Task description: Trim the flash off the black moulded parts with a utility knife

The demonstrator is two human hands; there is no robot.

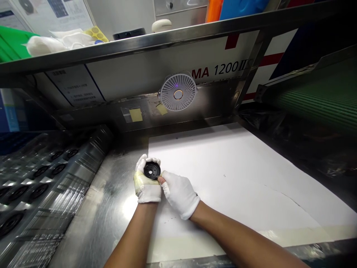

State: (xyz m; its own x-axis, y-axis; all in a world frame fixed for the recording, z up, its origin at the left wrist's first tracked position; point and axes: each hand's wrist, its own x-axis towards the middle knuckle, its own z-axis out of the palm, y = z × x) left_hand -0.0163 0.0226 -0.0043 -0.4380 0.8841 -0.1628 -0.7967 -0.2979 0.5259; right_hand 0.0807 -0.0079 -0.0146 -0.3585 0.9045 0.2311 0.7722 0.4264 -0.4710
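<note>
A black round plastic part (152, 170), with a raised rim and a pale hole at its centre, rests in my left hand (147, 188). That hand wears a white glove with yellowish tape around the palm, and its fingers curl about the part. My right hand (180, 193), also in a white glove with a bare thumb tip showing, is closed in a pinch at the part's lower right rim. Whatever sits between those fingertips is too small to make out. Both hands are above the edge of a white sheet (223, 178) on the metal table (111, 186).
At left, stacked clear trays (69, 178) hold several similar black round parts (39, 190). A small white fan (178, 92) is mounted ahead, under a metal shelf (134, 46). A green ribbed surface (315, 93), apparently a conveyor, slopes at right.
</note>
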